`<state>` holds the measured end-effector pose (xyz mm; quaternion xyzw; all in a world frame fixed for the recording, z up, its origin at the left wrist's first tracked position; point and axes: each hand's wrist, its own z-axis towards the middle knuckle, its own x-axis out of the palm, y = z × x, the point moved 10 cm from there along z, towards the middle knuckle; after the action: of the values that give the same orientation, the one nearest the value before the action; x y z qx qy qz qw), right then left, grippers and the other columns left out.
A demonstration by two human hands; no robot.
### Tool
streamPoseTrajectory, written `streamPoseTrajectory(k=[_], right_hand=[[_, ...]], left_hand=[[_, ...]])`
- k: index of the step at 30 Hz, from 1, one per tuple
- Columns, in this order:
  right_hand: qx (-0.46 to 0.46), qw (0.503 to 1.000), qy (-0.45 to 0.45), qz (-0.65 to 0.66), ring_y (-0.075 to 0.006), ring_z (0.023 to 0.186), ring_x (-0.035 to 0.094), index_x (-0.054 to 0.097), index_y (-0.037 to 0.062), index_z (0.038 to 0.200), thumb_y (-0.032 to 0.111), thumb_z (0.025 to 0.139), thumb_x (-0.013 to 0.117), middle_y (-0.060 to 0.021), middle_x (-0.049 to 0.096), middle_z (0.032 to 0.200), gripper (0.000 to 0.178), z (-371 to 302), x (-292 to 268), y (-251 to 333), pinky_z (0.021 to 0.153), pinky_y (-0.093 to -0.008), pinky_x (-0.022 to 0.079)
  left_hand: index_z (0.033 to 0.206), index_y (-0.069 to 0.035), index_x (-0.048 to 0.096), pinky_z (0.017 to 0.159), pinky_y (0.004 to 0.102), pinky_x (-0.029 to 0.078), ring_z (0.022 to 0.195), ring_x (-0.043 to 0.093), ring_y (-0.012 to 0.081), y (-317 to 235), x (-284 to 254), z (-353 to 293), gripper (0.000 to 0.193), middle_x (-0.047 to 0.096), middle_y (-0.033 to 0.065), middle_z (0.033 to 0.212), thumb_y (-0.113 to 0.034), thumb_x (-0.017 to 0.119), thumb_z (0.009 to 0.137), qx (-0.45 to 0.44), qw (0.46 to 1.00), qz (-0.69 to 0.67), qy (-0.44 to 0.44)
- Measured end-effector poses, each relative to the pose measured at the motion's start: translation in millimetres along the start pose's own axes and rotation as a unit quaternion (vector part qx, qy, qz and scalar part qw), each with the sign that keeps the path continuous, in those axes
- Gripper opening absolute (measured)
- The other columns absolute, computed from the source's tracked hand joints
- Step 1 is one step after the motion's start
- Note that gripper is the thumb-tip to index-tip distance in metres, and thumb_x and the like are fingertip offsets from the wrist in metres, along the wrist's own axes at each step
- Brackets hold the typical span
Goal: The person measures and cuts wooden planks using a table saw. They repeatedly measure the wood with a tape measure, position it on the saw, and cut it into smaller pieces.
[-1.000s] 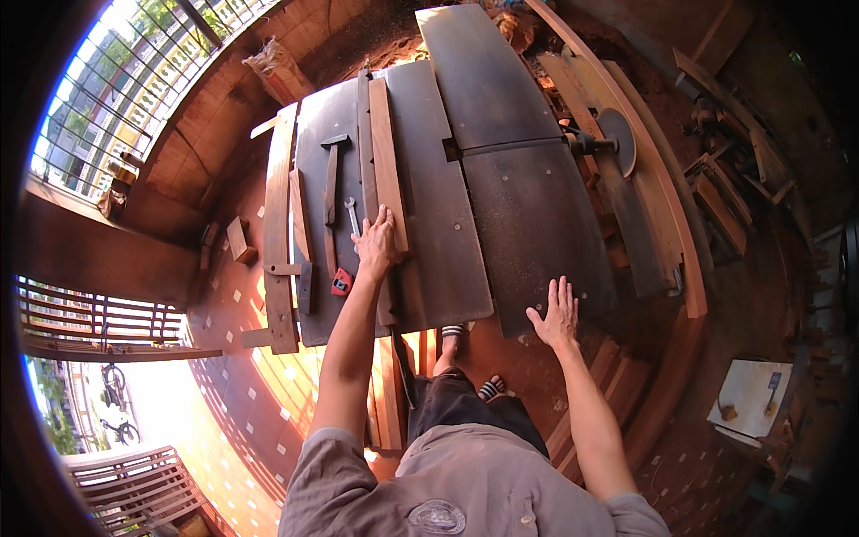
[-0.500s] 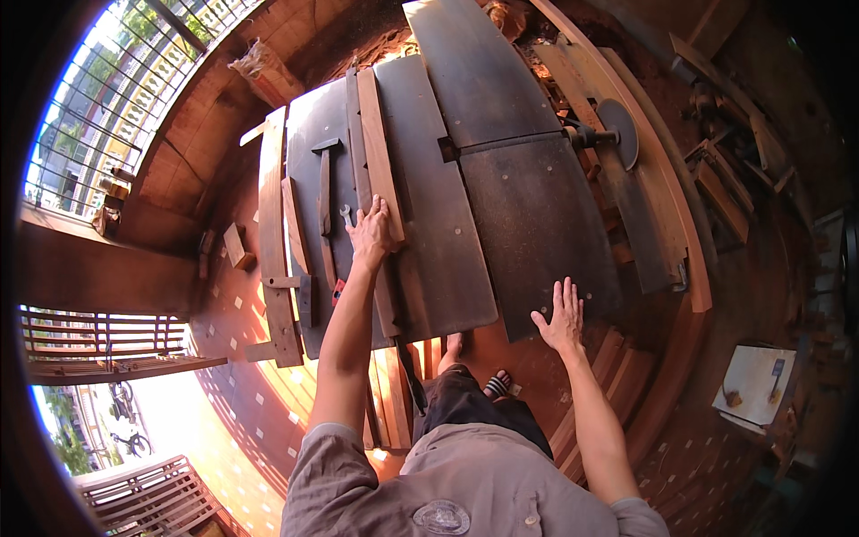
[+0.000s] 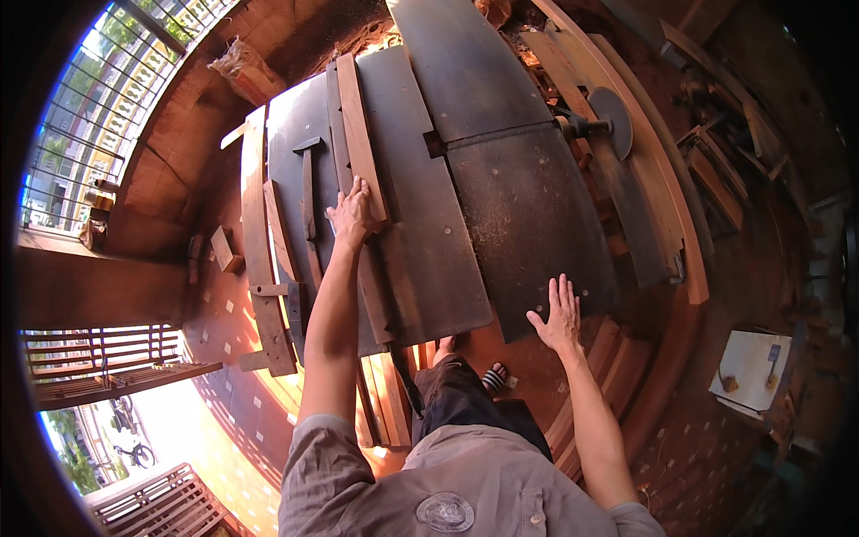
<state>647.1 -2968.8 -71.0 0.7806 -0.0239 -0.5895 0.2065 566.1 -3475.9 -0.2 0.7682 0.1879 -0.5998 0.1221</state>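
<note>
A long brown wooden strip (image 3: 360,134) lies on the dark metal machine table (image 3: 420,170), alongside a narrow dark rail (image 3: 338,125). My left hand (image 3: 352,215) is on the strip's near end, fingers bent over it and thumb out to the left. My right hand (image 3: 562,318) rests open with fingers spread at the near edge of the right-hand dark table section (image 3: 528,215), holding nothing. Left of the rail, a T-shaped wooden tool (image 3: 309,183) lies on the metal.
A round metal disc (image 3: 611,123) on a shaft stands at the table's right side, near long boards (image 3: 667,179). Along the left edge runs a wooden beam (image 3: 257,206). A wood block (image 3: 225,249) sits on the floor. Stacked timber (image 3: 617,358) lies below my right hand.
The whole view has shifted slightly, moving the table up and left in the picture. My left hand stays on the strip's end and now hides the wrench seen earlier. My right hand keeps its pose.
</note>
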Motion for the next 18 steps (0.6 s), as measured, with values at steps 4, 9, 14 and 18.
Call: streamPoseTrajectory(k=[4,9,14,18], right_hand=[[0.001,1.000,0.003,0.002,-0.0355,0.160,0.016,0.025,0.0077,0.165,0.044,0.088,0.076,-0.0160,0.013,0.174,0.099,0,-1,2,0.128,-0.0550,0.018],[0.008,1.000,0.009,0.008,-0.0354,0.159,0.017,0.025,0.0076,0.164,0.042,0.087,0.077,-0.0161,0.014,0.174,0.099,1,-5,1,0.128,-0.0550,0.018],[0.008,1.000,0.006,0.016,-0.0354,0.159,0.016,0.025,0.0076,0.164,0.042,0.087,0.077,-0.0160,0.014,0.174,0.099,3,-4,5,0.128,-0.0548,0.017],[0.027,0.999,0.012,0.017,-0.0351,0.160,0.016,0.024,0.0076,0.165,0.042,0.088,0.077,-0.0158,0.014,0.174,0.099,3,-4,2,0.128,-0.0546,0.017]], left_hand=[[0.159,-0.012,0.040,0.111,0.0706,0.040,0.146,0.044,0.0427,0,-8,10,0.115,0.034,0.0011,0.169,-0.034,0.096,0.061,0.000,1.000,-0.010,-0.008],[0.159,-0.013,0.039,0.111,0.0705,0.040,0.146,0.044,0.0427,-3,-16,33,0.116,0.032,0.0007,0.170,-0.040,0.096,0.061,0.004,1.000,-0.005,0.000],[0.160,-0.014,0.039,0.107,0.0665,0.045,0.146,0.044,0.0419,16,-5,62,0.119,0.032,0.0002,0.170,-0.045,0.096,0.060,0.020,1.000,-0.001,-0.017],[0.159,-0.014,0.040,0.107,0.0673,0.045,0.145,0.045,0.0417,8,-12,70,0.119,0.033,0.0006,0.170,-0.044,0.097,0.059,0.015,1.000,0.009,-0.010]])
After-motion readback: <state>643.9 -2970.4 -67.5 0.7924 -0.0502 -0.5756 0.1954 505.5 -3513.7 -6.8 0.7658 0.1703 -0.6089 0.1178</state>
